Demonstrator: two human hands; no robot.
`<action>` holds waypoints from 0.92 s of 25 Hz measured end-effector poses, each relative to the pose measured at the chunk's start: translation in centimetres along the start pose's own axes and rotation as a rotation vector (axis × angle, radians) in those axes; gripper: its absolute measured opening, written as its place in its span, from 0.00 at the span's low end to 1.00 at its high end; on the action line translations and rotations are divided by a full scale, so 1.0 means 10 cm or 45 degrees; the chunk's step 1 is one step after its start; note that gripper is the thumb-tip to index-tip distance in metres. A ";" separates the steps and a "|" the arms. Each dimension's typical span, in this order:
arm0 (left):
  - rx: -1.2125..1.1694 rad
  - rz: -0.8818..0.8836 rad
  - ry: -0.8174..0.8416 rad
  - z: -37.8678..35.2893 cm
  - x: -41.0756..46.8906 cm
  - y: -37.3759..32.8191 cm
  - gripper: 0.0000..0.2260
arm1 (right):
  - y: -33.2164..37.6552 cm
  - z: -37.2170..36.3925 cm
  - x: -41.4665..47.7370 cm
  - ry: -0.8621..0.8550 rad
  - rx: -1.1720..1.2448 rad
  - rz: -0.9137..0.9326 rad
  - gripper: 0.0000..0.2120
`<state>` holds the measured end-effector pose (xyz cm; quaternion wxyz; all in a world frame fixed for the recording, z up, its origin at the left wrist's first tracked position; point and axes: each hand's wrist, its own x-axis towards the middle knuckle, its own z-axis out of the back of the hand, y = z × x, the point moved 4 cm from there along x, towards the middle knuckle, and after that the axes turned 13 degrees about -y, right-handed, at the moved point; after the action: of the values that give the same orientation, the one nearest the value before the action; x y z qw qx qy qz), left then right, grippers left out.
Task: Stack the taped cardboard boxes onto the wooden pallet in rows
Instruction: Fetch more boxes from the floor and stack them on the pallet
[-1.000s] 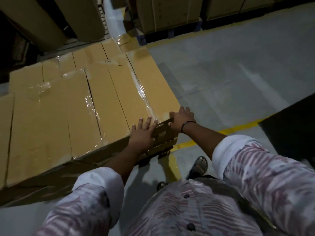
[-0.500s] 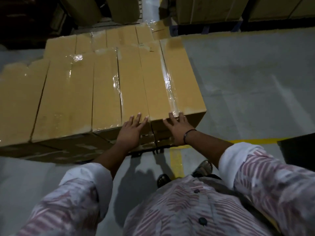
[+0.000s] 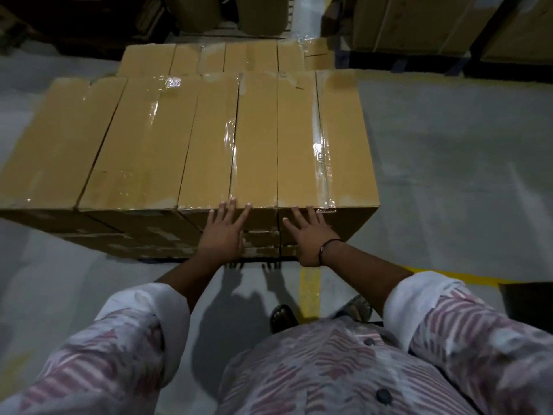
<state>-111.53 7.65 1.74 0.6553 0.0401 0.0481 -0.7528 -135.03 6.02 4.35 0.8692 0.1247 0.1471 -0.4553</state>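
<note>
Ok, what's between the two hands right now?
Bare cardboard and the vertical seam where the rightmost box meets its neighbour; left hand and right hand flank it, head view.

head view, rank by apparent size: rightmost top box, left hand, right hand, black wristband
1. rightmost top box, by far the largest
2-3. left hand and right hand: both flat and spread, they look alike, so no ranking between them
4. black wristband, a thin loop
</note>
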 end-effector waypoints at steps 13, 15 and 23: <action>-0.046 -0.097 0.073 0.11 0.31 -1.06 0.44 | -0.79 -0.02 -0.17 -0.027 0.160 -0.261 0.53; -0.028 -0.119 0.067 0.12 0.36 -1.07 0.44 | -0.77 0.11 -0.08 -0.187 0.151 -0.275 0.42; -0.079 -0.149 0.059 0.01 0.45 -1.08 0.46 | -0.71 -0.20 -0.04 -0.176 0.104 -0.321 0.46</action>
<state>-122.84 4.68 1.51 0.6099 0.0342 0.0887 -0.7868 -141.39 3.12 2.10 0.8074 0.1090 0.0828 -0.5739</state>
